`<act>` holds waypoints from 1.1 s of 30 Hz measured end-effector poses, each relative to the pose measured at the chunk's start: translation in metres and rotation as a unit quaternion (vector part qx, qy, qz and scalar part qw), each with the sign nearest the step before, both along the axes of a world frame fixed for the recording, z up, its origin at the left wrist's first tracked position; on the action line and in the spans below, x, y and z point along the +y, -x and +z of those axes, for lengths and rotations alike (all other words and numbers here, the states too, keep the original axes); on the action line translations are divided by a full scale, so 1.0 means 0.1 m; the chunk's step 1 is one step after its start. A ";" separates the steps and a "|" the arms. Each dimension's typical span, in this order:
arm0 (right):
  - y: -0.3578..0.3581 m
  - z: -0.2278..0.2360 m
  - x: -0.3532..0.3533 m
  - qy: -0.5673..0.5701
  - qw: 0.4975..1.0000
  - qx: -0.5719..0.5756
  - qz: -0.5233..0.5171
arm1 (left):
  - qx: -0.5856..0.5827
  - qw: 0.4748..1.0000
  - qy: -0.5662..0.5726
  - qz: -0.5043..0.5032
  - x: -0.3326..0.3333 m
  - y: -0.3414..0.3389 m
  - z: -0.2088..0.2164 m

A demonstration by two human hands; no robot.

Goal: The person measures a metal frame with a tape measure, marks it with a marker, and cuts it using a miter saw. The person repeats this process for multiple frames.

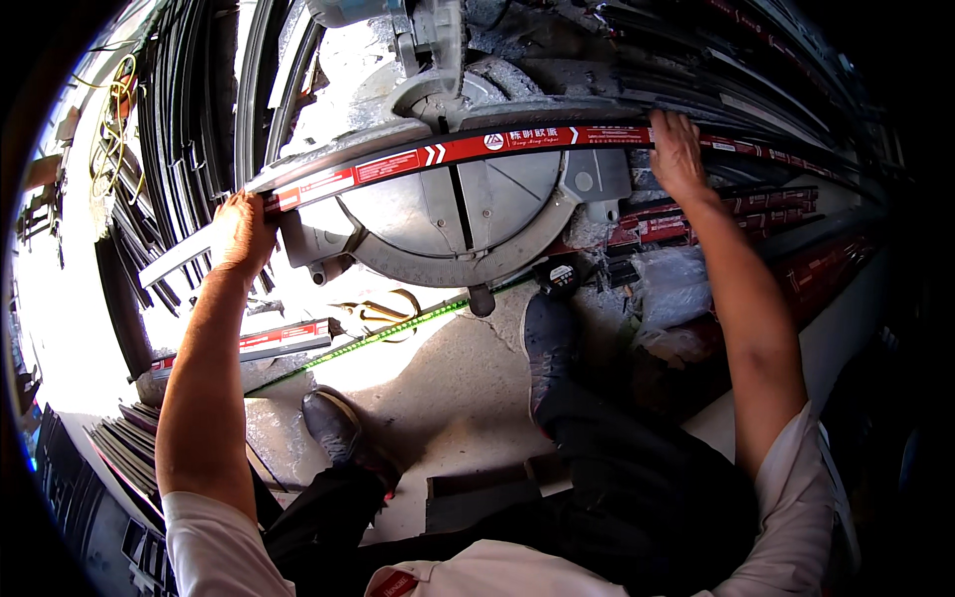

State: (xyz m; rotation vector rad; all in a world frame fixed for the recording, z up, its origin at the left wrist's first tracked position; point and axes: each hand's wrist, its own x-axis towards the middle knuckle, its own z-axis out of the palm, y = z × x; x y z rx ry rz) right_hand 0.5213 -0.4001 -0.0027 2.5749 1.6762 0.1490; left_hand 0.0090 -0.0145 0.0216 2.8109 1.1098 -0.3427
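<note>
A long, thin metal profile (458,150) with red printed film along its face lies across the round table of a mitre saw (398,214), against the fence. My left hand (242,234) is closed round the profile near its left part, where a bare pale bar (177,257) sticks out beyond the hand. Over on the right, my right hand (678,157) grips the profile with the fingers over its far edge. The saw's blade (450,55) is raised behind the profile, above the table slot. Part of the saw head is cut off by the view's upper edge.
Dark profiles (189,109) lie stacked at left; more red-filmed ones (766,204) lie at right beside a clear plastic bag (671,289). A green tape (388,330) stretches across the floor from a black tape measure (559,279). My shoes (550,343) stand before the saw.
</note>
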 end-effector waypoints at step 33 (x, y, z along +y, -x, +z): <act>0.07 0.07 0.02 -0.004 1.000 0.019 -0.006 | -0.061 0.994 -0.064 -0.065 0.11 0.21 -0.25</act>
